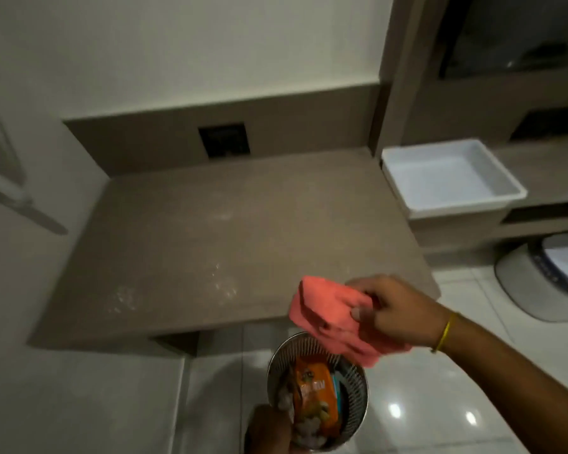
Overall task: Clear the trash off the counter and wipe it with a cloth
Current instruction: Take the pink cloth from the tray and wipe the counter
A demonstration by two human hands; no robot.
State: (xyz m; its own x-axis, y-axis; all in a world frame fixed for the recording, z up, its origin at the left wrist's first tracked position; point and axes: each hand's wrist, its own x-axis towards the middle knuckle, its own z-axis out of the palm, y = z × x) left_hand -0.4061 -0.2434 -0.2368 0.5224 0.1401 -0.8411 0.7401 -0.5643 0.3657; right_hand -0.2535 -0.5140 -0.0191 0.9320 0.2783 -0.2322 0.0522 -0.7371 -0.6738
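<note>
Head view: my right fingers [358,314] pinch pink cloth [328,317] above bench [210,231]; left fingers [269,430] grip trash-filled mesh bin [354,388].

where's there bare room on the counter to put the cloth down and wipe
Nearly the whole counter top is bare, from the wall socket at the back to the front edge. Only pale smears mark the near-left part. The right hand holds the pink cloth over the front right corner.

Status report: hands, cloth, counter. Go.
Right hand grips pink cloth. Left hand holds bin of wrappers. Counter smudged, nothing blocking.
</note>
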